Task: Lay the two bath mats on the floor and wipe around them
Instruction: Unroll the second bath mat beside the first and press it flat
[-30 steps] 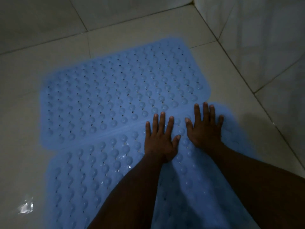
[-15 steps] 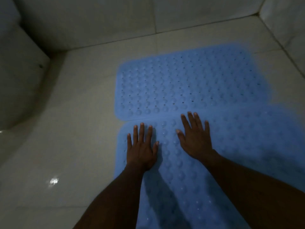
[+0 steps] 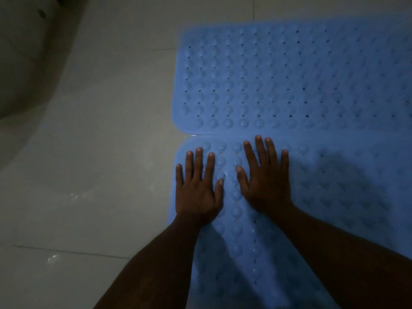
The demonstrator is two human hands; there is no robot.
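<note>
Your two hands have slid leftward along the near blue rubber bath mat with raised bumps (image 3: 312,208) over the last second: a second ago they pressed near its right end, and now they sit at its left end. Your left hand (image 3: 197,192) lies flat, fingers spread, palm down, its little finger right at the mat's left edge beside the pale tiled floor (image 3: 100,152). Your right hand (image 3: 266,186) lies just beside it, equally flat and open, fingertips close to the seam where this mat meets the far blue rubber bath mat with bumps and small holes (image 3: 289,74). Neither hand grips anything; both only press down.

That sweep suggests you are smoothing the near mat flat from one end to the other, and you have reached the last stretch. Both mats now lie on the floor, long edges touching or very nearly so; in this dim light you cannot be sure whether one edge overlaps the other.

So the laying part looks close to done. The wiping has not begun: no cloth shows in view, and small wet glints (image 3: 52,258) sit on the tiles to the left of the mats. A curved white fixture (image 3: 26,63) stands at far left, well apart from the mats, so you have open floor to wipe there.
</note>
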